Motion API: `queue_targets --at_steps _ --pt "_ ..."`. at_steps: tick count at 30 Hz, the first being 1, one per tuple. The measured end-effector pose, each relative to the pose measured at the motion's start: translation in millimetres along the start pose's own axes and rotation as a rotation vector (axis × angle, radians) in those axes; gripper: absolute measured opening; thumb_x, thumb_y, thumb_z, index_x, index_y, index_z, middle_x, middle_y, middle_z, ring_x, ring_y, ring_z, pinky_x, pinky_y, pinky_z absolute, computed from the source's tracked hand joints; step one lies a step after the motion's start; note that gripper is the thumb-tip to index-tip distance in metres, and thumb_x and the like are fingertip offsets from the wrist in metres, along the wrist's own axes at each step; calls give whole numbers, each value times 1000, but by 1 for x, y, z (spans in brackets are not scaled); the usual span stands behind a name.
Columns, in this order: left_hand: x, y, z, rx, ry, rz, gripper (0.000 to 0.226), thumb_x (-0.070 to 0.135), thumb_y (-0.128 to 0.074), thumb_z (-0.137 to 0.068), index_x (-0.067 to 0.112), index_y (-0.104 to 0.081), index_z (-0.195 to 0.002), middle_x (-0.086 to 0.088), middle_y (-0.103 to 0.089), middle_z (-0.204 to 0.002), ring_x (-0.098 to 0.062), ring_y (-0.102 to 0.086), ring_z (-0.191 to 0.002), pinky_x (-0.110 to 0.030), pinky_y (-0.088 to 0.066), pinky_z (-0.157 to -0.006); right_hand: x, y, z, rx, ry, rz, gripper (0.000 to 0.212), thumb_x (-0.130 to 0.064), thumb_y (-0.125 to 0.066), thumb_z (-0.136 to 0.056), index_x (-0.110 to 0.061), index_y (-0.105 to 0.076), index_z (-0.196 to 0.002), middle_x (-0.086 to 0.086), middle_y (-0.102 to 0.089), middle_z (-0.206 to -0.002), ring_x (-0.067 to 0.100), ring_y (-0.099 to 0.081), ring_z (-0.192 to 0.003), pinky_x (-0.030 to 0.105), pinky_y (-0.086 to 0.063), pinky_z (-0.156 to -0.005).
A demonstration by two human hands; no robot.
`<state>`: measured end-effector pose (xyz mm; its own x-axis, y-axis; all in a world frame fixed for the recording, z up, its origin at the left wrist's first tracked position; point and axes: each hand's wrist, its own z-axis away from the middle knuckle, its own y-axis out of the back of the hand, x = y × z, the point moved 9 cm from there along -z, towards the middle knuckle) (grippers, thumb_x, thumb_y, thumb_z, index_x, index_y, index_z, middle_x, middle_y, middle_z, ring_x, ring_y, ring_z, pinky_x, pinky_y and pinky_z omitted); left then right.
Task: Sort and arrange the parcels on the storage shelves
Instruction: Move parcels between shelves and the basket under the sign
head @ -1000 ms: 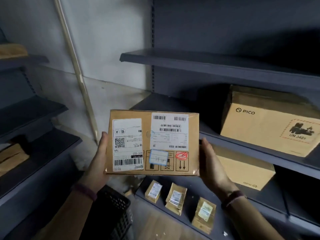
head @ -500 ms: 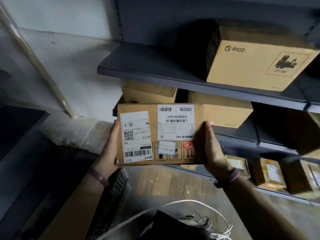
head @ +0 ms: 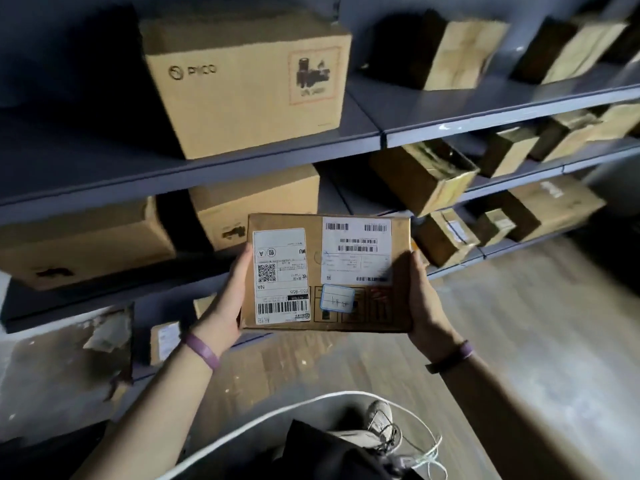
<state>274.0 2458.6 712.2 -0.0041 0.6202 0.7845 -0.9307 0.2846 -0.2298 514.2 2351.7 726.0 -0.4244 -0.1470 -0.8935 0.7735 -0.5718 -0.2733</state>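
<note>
Before the grey shelves (head: 207, 157), a labelled parcel (head: 329, 271) is held in mid-air.
Left hand (head: 228, 306) and right hand (head: 420, 306) clasp its short edges, label side up, clear of every shelf. A PICO carton (head: 242, 84) stands on one shelf, two cartons (head: 86, 244) on the next down, smaller boxes (head: 426, 174) in the right bays.

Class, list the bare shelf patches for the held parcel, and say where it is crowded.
The parcel could go on bare board left of the PICO box, or between it and the tan box to its right. The lower right shelves are crowded.
</note>
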Motion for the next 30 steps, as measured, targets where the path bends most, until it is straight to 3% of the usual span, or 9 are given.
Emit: queue_targets --at_steps 4,7,8,12,17,24,30 --pt "-1 -104 -42 -97 42 -136 63 75 -36 -83 32 -66 -117 -1 -73 -108 -23 -70 -98 -43 -53 -90 -21 97 -14 194 -42 -76 54 -63 -42 -90 -21 -66 -113 6 -68 -123 26 -62 -117 51 -44 -107" --pt "-1 -195 -67 -191 32 -220 56 72 -31 -88 34 -68 -105 7 -76 -92 -13 -73 -81 -30 -59 -64 -48 170 -29 270 -25 -147 51 -60 -39 -94 -20 -66 -111 7 -67 -125 27 -62 -116 51 -43 -108" --pt "-1 -226 -74 -227 32 -239 55 70 -29 -89 35 -67 -105 8 -76 -91 -12 -73 -81 -30 -59 -63 -59 195 -35 293 -13 -168 52 -60 -39 -94 -19 -66 -112 8 -67 -125 27 -62 -116 51 -43 -108" --pt "-3 -343 -105 -331 52 -286 60 73 -25 -88 36 -64 -116 3 -73 -107 -19 -69 -100 -43 -54 -88 -105 287 -59 355 30 -182 64 -63 -39 -92 -16 -59 -130 7 -64 -130 25 -59 -121 50 -40 -110" --pt "-2 -480 -136 -463 23 -351 59 72 -28 -88 35 -63 -117 5 -73 -107 -15 -70 -94 -33 -58 -71 -155 392 -74 476 68 -187 64 -66 -37 -92 -18 -61 -128 7 -66 -127 27 -63 -116 51 -44 -106" --pt "-12 -646 -178 -682 42 -483 65 79 -27 -82 40 -63 -121 1 -68 -121 -22 -64 -111 -43 -52 -91 -210 512 -88 623 155 -248 61 -68 -32 -93 -24 -64 -120 6 -69 -121 26 -66 -111 52 -48 -102" --pt "-31 -788 -235 -838 82 -533 66 81 -30 -81 41 -62 -122 0 -67 -124 -26 -62 -115 -54 -47 -97 -248 613 -124 744 216 -258 55 -67 -28 -93 -32 -67 -111 2 -72 -115 24 -69 -107 52 -50 -100"
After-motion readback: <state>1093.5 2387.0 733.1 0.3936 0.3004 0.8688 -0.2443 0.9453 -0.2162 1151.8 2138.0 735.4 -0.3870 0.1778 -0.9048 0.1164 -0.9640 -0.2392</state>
